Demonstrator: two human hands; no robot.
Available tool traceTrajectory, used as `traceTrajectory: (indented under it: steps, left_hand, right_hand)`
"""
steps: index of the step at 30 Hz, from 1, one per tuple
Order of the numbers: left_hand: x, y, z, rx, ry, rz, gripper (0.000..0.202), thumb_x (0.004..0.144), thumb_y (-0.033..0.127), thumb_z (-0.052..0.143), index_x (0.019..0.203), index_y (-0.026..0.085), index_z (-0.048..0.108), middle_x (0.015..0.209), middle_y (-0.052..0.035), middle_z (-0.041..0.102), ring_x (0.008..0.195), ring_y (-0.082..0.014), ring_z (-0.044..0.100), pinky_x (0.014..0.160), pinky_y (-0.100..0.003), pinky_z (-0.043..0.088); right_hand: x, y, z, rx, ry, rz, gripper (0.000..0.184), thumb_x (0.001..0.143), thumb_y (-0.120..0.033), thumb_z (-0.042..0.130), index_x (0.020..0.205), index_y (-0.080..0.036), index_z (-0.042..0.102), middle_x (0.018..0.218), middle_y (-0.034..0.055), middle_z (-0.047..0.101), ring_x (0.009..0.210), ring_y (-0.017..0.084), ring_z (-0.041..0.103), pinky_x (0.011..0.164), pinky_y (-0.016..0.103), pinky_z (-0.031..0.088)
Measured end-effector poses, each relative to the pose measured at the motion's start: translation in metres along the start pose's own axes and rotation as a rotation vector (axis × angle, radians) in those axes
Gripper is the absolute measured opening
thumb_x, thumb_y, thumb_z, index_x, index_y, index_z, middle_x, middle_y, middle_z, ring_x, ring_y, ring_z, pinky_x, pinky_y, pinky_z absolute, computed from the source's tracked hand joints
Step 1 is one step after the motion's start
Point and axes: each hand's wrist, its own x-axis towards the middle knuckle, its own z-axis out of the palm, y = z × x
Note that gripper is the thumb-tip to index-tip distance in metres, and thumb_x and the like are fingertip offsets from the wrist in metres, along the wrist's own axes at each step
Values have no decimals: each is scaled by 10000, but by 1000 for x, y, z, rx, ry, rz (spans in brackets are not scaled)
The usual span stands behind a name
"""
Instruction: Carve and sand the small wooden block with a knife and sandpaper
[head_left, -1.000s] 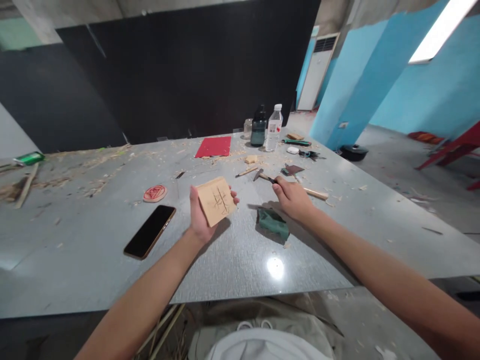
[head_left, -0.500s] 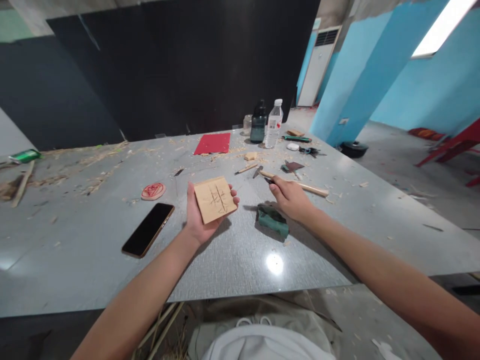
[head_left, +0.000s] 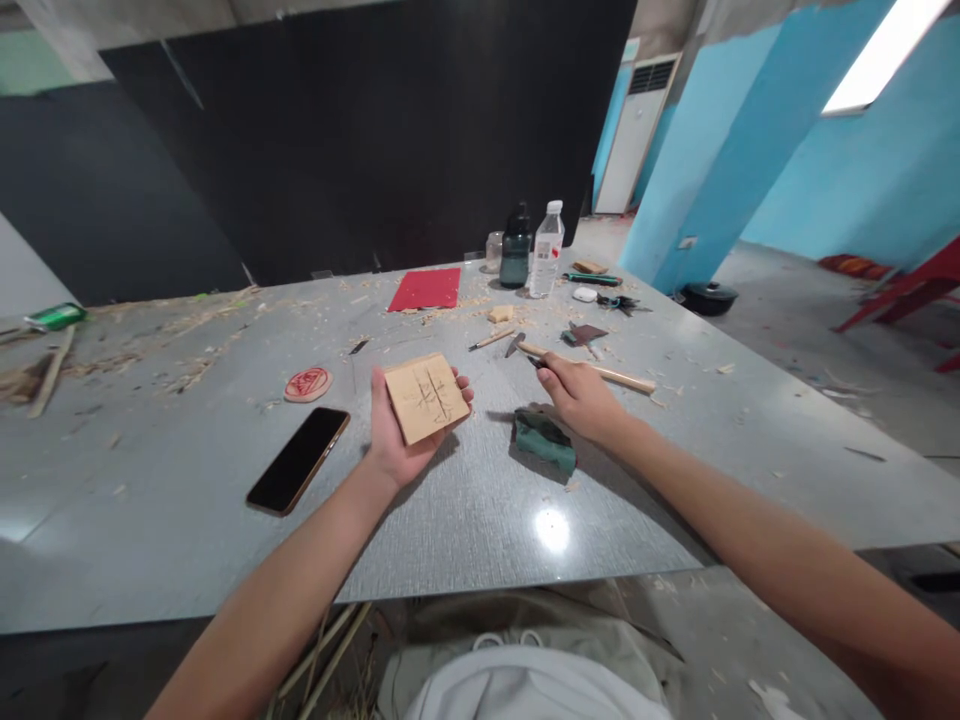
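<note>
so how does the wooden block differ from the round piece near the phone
The wooden block is squarish; the round piece is a disc. The wooden block bears dark lines; the round piece, red ones. The wooden block is held in the left hand; the round piece lies on the table. Both have marked faces.

Woodcarving workshop, wood shavings [head_left: 196,368] over grey table [head_left: 442,545], marked wooden block [head_left: 421,402], hammer [head_left: 628,381]

Left hand [head_left: 397,440]: holds marked block [head_left: 425,398]
Right hand [head_left: 583,397]: grips dark tool [head_left: 537,362] by hammer [head_left: 626,379]
Table [head_left: 442,540]: phone [head_left: 298,460], red sheet [head_left: 425,289], 2 bottles [head_left: 546,265]
</note>
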Motion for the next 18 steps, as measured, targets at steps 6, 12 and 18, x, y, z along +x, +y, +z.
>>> traceTrajectory:
  steps: [6, 12, 18]
  left_hand:
    - [-1, -1, 1, 3, -37, -35, 994, 885, 947, 348, 1272, 105, 709, 1233, -189, 740, 1089, -316, 745, 978, -458, 617]
    - [-1, 0, 0, -28, -42, -89, 1070, 859, 974, 333, 1271, 58, 703, 1153, -209, 757, 998, -307, 759, 963, -467, 618]
    - [-2, 3, 0, -40, -69, -88, 1076, 847, 983, 342, 1268, 59, 700, 1119, -192, 765, 977, -298, 755, 944, -447, 617]
  right_hand:
    - [1, 0, 1, 14, -9, 0, 431, 1088, -484, 262, 987, -202, 572, 807, 112, 674, 757, 294, 631, 701, 376, 371]
    - [1, 0, 0, 16, -21, -6, 404, 1084, -487, 271, 953, -220, 544, 800, 103, 662, 758, 294, 625, 705, 378, 368]
    - [1, -1, 1, 20, -43, -7, 368, 1078, -475, 282, 923, -238, 517, 798, 101, 654, 772, 295, 620, 696, 375, 375]
